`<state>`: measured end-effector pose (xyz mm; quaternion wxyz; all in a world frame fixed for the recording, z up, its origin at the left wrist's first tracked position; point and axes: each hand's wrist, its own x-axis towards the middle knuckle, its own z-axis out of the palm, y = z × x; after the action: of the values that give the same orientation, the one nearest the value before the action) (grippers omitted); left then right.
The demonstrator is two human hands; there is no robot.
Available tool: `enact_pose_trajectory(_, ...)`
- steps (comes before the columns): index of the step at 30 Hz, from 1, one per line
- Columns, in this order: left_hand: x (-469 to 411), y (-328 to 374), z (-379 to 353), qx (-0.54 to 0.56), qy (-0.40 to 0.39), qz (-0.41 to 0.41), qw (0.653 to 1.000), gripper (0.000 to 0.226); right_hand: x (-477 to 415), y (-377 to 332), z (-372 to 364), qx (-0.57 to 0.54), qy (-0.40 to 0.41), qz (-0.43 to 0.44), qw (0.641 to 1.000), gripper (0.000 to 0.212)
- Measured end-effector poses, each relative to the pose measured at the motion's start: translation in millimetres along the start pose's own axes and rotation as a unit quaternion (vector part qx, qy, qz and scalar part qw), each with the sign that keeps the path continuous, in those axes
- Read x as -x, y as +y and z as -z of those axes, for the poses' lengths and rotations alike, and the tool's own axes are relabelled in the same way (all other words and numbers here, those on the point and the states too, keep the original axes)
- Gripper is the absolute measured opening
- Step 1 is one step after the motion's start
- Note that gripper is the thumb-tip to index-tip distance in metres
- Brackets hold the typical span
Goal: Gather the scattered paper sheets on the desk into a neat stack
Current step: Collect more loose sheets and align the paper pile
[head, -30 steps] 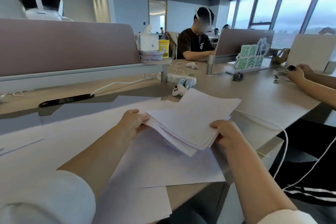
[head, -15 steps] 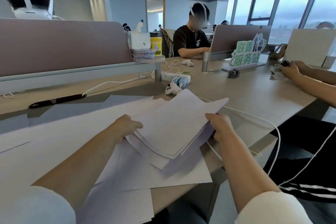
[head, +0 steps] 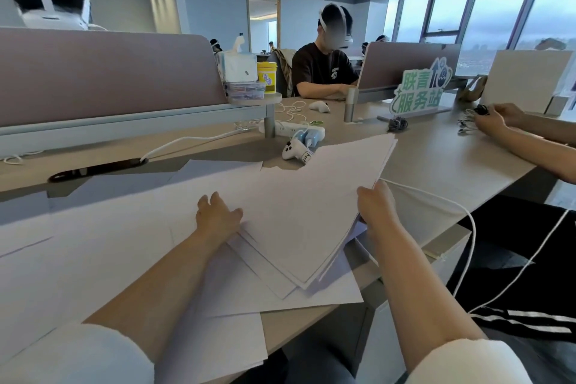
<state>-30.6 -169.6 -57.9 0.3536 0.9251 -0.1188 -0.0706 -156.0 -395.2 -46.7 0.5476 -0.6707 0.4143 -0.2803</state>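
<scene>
A loose bundle of white paper sheets [head: 311,206] sits tilted above the desk, its far corner raised toward the power strip. My right hand [head: 375,206] grips the bundle's right edge, fingers under it. My left hand [head: 218,217] lies at the bundle's left edge on top of other sheets, fingers mostly straight. More white sheets [head: 93,246] lie spread flat across the desk to the left. Further sheets [head: 327,293] lie under the bundle, reaching the near desk edge.
A white controller [head: 294,150] and a power strip [head: 293,128] lie just beyond the papers. A white cable [head: 436,198] runs off the desk at right. Another person's hands [head: 495,120] work at the far right. A divider panel [head: 103,75] stands behind, with a tissue box [head: 237,67].
The bundle has swung up and to the right, its far corner higher. My left hand has opened flatter against its left edge; my right hand still grips the right edge.
</scene>
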Motion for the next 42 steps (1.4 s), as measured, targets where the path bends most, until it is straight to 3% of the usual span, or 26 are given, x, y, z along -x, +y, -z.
enact_pose_trajectory(4, 2.4, 0.2, 4.5, 0.032, -0.012, -0.008, 0.999, 0.060, 9.3, 7.3, -14.2, -0.124, -0.060, -0.076, 0.988, 0.052)
enact_pose_trajectory(7, 4.7, -0.4, 5.7, 0.037, -0.017, -0.013, 0.999, 0.058, 20.2, 13.5, -20.3, -0.140, -0.075, -0.112, 0.981, 0.022)
enact_pose_trajectory(9, 4.2, -1.6, 6.3, 0.061, -0.018, -0.013, 0.998, 0.061, 20.6, 16.5, -20.9, -0.138, -0.063, -0.125, 0.980, 0.016)
enact_pose_trajectory(16, 2.2, -1.3, 0.5, 0.139, 0.059, -0.014, 0.988, 0.058, 40.1, 10.8, -22.4, -0.205, -0.065, -0.094, 0.972, 0.053)
enact_pose_trajectory(19, 3.9, -1.5, -2.8, 0.085, 0.062, -0.030, 0.994, 0.059, 53.0, 10.7, -23.5, -0.098, 0.002, -0.031, 0.995, 0.091)
enact_pose_trajectory(21, 5.4, -3.3, 3.0, -0.008, 0.023, -0.047, 0.999, 0.063, 61.7, 5.3, -20.8, 0.067, 0.032, 0.023, 0.997, 0.089)
enact_pose_trajectory(22, 5.3, -4.5, 8.9, -0.058, -0.013, -0.063, 0.996, 0.073, 63.8, 3.0, -19.7, 0.137, 0.033, 0.037, 0.989, 0.083)
enact_pose_trajectory(25, 3.9, -7.2, 27.1, -0.195, -0.172, -0.158, 0.953, 0.137, 65.0, -1.0, -20.2, 0.243, 0.011, 0.026, 0.970, 0.071)
enact_pose_trajectory(27, 8.0, -7.9, 33.2, -0.267, -0.268, -0.195, 0.905, 0.150, 61.2, -1.9, -21.9, 0.299, 0.023, 0.014, 0.954, 0.071)
enact_pose_trajectory(29, 11.4, -9.9, 35.9, -0.297, -0.303, -0.207, 0.882, 0.153, 53.8, -4.8, -22.8, 0.366, 0.032, 0.022, 0.930, 0.072)
enact_pose_trajectory(34, 7.6, -11.1, 35.1, -0.290, -0.298, -0.224, 0.881, 0.150, 15.3, -22.0, -26.6, 0.418, -0.069, 0.056, 0.904, 0.058)
enact_pose_trajectory(37, 8.8, -10.3, 32.3, -0.280, -0.280, -0.224, 0.890, 0.127, -8.3, -28.6, -34.2, 0.416, -0.090, 0.042, 0.904, 0.048)
enact_pose_trajectory(39, 7.6, -8.2, 30.6, -0.284, -0.279, -0.224, 0.889, 0.114, -27.1, -28.2, -41.6, 0.413, -0.091, 0.028, 0.906, 0.051)
enact_pose_trajectory(42, 6.3, -2.2, 33.8, -0.326, -0.299, -0.217, 0.870, 0.118, -45.6, -28.6, -47.2, 0.420, -0.077, -0.009, 0.904, 0.066)
